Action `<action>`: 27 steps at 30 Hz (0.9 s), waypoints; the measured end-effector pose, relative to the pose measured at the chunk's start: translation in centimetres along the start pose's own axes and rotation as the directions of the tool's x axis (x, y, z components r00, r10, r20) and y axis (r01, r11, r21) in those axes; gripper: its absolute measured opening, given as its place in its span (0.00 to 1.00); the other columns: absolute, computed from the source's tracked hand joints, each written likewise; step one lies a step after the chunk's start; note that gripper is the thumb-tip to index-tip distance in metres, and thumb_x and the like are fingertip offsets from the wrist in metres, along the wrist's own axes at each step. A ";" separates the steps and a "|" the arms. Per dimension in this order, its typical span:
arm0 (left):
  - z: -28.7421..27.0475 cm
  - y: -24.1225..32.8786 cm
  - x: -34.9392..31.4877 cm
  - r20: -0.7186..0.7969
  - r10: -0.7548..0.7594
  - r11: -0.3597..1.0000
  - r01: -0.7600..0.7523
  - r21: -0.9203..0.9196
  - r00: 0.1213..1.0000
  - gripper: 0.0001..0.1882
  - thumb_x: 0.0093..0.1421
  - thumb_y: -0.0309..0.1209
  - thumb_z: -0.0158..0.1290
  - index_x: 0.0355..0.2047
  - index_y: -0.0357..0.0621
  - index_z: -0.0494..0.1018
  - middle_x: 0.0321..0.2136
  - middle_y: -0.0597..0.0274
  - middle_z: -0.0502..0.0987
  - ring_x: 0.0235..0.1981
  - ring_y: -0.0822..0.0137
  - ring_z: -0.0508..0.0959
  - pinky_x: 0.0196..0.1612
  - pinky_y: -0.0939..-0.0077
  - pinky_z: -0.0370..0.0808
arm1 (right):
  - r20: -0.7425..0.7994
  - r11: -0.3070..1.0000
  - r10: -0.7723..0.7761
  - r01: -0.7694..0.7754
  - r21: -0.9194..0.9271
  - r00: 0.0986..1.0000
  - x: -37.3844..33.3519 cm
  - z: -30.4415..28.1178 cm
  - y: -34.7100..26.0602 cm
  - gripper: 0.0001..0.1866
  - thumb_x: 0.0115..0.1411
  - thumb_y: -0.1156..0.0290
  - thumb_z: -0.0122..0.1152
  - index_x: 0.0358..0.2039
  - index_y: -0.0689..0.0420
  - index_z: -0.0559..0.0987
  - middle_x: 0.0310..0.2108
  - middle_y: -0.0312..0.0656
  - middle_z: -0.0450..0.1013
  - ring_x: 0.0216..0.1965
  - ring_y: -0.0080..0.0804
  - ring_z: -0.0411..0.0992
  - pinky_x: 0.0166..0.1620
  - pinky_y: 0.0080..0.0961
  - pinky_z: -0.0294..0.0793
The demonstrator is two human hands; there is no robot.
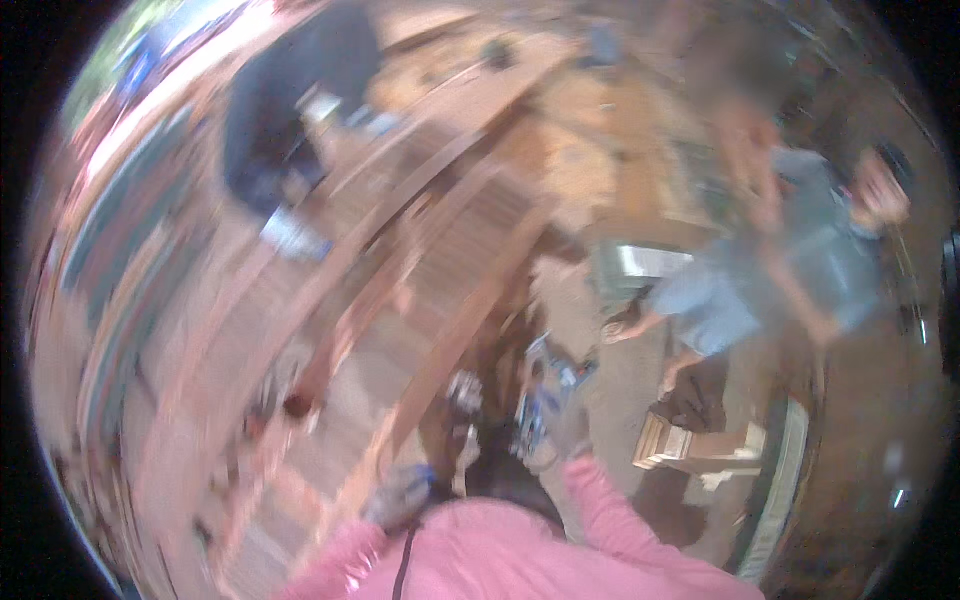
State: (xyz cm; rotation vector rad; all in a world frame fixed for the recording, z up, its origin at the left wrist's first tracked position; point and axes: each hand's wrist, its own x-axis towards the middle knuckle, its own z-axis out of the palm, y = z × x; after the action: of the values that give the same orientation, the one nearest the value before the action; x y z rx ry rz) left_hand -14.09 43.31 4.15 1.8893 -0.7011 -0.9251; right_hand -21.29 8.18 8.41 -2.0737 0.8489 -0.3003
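Motion smears the picture. My left hand (402,497), in a grey glove, is low beside the near end of a long reddish-brown wooden beam (430,385). Some blue shows at its fingers; whether it is part of the glove or a held thing, I cannot tell. Further right, my right hand (568,430), also gloved in grey, reaches forward from a pink sleeve. It is next to a blurred bluish, metallic-looking object (530,420). Whether the hand grips that object is not clear, as the fingers are smeared.
Long wooden beams run from near left to far right. A person in dark clothing (300,110) bends over them at far left. Another person in blue-grey shorts (710,305) sits at right. A small wooden piece (700,445) stands on the ground near a long pale-edged board (778,495).
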 end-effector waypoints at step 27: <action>-11.6 -14.1 -3.8 -0.822 -0.189 0.939 0.345 0.010 0.538 0.70 0.44 0.52 0.73 0.75 0.33 0.42 0.73 0.40 0.50 0.75 0.43 0.50 0.75 0.53 0.50 | 0.764 0.922 0.086 -0.341 0.182 0.639 -3.9 27.5 -14.2 0.14 0.64 0.61 0.67 0.39 0.60 0.85 0.24 0.30 0.73 0.24 0.17 0.67 0.27 0.18 0.65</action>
State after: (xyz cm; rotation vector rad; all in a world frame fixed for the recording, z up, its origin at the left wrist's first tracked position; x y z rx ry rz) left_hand -5.33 57.90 -3.46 2.3248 0.1035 -0.0565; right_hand -4.14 33.76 3.23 -1.5398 0.4742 0.5173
